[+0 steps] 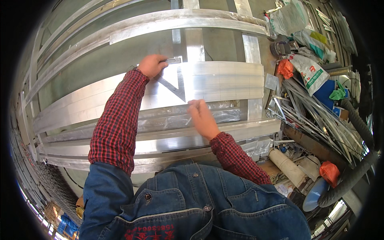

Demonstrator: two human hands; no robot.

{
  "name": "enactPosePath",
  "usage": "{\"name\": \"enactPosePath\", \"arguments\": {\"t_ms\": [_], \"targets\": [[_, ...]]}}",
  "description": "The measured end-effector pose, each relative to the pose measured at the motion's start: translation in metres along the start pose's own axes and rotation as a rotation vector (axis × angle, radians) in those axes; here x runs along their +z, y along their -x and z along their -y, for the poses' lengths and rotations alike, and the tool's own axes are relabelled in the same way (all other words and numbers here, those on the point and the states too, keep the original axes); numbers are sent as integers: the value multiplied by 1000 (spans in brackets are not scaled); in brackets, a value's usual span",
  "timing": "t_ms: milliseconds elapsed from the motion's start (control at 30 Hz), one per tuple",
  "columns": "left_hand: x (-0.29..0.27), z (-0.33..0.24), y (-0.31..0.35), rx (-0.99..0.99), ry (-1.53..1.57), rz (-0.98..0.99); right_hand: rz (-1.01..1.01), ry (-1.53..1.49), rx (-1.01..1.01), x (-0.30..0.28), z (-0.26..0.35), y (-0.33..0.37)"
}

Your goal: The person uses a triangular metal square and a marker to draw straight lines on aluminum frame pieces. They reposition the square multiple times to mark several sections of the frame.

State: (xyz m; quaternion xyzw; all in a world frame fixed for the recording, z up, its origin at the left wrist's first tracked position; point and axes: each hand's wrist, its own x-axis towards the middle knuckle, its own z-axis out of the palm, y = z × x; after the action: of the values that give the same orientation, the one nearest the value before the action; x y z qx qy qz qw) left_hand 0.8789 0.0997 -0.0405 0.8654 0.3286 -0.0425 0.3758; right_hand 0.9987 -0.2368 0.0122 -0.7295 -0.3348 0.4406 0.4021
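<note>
The left hand is pressing a metal square flat on the aluminium profiles, keeping it steady. The right hand is resting with straight fingers on the square's lower edge, grasping nothing.

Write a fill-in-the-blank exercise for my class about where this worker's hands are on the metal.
1. The left hand presses down a metal triangular ____ lying on the flat silver aluminium panels.
2. The right hand rests at the panels' ____ edge.
3. Both sleeves are red ____ cloth.
4. The heap of thin metal offcuts lies to the person's ____.

Missing words: square; near; checked; right
</note>
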Motion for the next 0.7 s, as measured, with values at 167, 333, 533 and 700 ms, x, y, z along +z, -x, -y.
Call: {"name": "enactPosePath", "arguments": {"t_ms": [167,333,533,700], "targets": [[0,-4,2,-4,-9,-20,13,-291,167,-20,5,-28],[2,-5,3,-20,21,-27,-192,289,-319,-25,12,-53],[6,-4,3,-29,2,-55,-175,366,-116,-33,43,-76],[7,-5,4,-41,11,-49,-218,279,-268,-19,41,-105]]}}
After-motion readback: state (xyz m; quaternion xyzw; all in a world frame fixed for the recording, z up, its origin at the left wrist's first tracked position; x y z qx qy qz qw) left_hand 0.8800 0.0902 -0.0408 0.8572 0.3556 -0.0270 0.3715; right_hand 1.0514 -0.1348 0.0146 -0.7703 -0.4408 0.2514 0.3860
